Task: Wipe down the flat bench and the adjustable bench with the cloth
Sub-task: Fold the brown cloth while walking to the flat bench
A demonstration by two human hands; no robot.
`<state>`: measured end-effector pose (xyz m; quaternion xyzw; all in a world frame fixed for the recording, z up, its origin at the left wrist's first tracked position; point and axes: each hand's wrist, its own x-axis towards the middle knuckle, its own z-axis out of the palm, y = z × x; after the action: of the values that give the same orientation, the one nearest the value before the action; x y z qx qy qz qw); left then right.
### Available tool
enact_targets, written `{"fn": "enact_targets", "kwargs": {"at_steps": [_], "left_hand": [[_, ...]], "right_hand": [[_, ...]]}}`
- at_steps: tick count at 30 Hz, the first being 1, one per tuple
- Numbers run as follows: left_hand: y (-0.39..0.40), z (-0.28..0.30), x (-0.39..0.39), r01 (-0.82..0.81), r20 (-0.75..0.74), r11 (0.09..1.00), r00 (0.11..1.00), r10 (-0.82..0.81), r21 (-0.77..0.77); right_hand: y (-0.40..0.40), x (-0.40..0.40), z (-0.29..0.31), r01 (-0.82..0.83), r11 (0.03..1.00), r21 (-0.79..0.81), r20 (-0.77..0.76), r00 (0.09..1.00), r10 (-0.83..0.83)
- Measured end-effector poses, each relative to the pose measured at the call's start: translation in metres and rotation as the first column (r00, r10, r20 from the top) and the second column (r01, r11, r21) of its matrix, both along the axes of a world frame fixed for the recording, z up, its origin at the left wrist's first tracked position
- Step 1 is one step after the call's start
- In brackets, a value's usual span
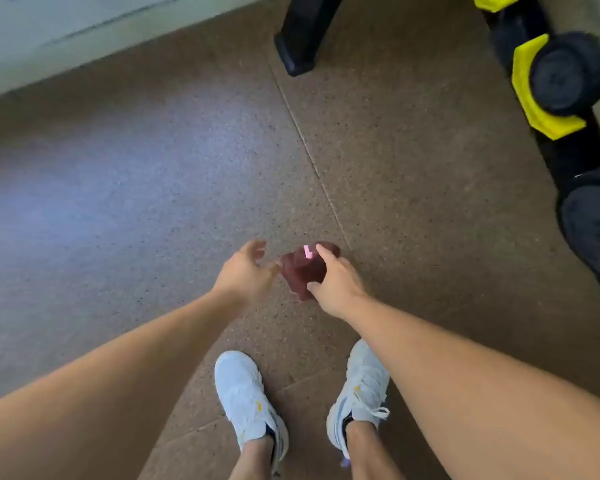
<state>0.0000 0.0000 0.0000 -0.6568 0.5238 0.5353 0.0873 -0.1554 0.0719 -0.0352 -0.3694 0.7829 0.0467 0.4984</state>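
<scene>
Open floor (pixel 136 188) left and ahead (speckled mats); dumbbell rack (pixel 561 98) crowds the right.

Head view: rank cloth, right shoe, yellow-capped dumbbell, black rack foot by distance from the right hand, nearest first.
1. Cloth: maroon, bunched, held in the right hand.
2. Right shoe: on the floor, below the hand in the picture.
3. Yellow-capped dumbbell: on the rack, upper right.
4. Black rack foot: top centre. Close to the dumbbell in image distance, so the order of 3 and 4 is uncertain.

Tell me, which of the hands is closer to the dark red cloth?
Right. The right hand grips the cloth, fingers wrapped around it. The left hand is open just beside it, on its left, fingertips nearly touching.
</scene>
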Motion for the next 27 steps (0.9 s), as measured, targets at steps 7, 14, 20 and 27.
{"fn": "enact_targets", "kwargs": {"at_steps": [7, 14, 20, 27], "left_hand": [[0.015, -0.029, 0.016, 0.002, 0.016, 1.0, 1.0, -0.002, 0.018], [0.06, -0.003, 0.049, -0.083, 0.079, 0.987, 0.994, 0.072, 0.139], [0.116, 0.113, 0.063, -0.373, 0.038, 0.869, 0.923, 0.382, 0.324], [0.178, 0.287, 0.072, -0.647, 0.003, 0.296, 0.419, 0.908, 0.703]], "right_hand": [[-0.006, 0.01, -0.039, -0.099, 0.991, 0.088, -0.223, 0.968, 0.117], [0.027, 0.03, 0.004, -0.141, 0.989, 0.043, -0.332, 0.932, 0.148], [0.067, 0.059, 0.154, -0.148, 0.988, 0.036, -0.204, 0.967, 0.153], [0.103, 0.078, 0.344, -0.557, 0.819, -0.142, 0.155, 0.804, 0.574]]}}
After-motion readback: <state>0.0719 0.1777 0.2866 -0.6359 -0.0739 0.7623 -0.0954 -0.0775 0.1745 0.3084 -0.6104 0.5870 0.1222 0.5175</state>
